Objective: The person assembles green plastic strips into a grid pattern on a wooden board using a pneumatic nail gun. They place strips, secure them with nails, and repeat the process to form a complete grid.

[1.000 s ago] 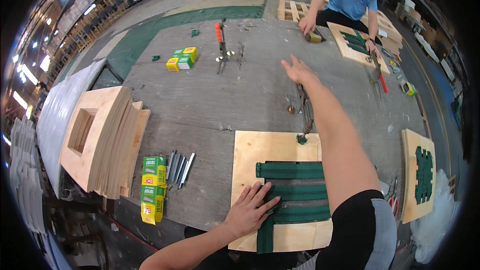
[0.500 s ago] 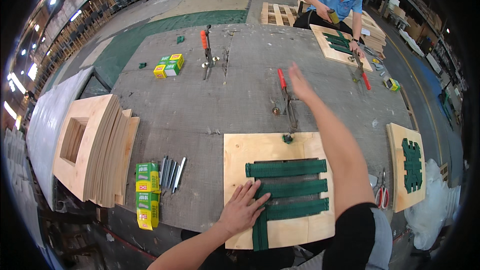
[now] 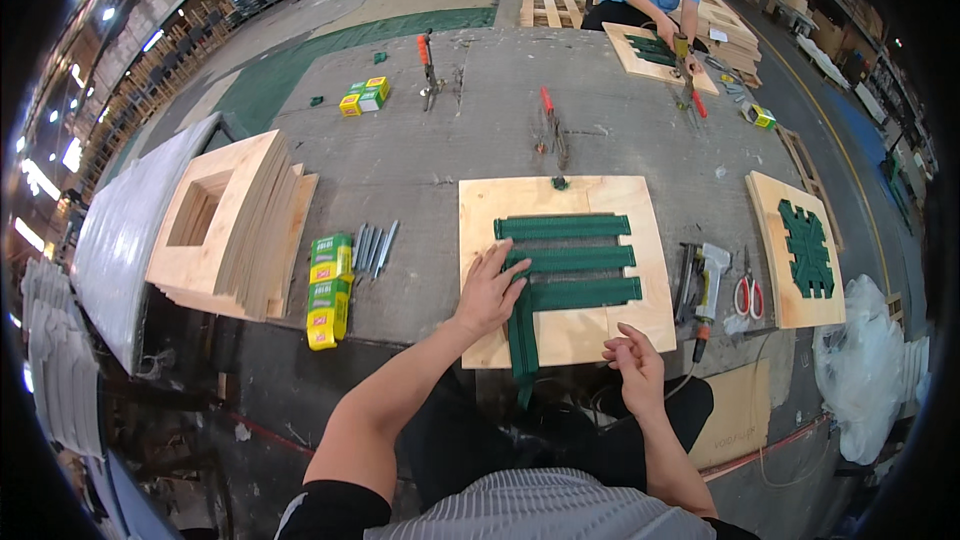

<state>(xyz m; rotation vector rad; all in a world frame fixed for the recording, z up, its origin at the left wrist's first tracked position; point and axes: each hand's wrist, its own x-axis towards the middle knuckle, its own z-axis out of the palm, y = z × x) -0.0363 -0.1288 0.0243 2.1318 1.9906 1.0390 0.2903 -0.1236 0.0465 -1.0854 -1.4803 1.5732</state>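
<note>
The left hand, fingers spread, is resting on green webbing strips across a squarish pale plywood board; even pressure should prevent shifting. The right hand is hovering nearby, partly curled, perhaps empty.

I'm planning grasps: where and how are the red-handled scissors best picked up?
Probably by the red loops of the scissors, from the near side with the right hand: the loops lie nearer, while the blades point away.
</note>
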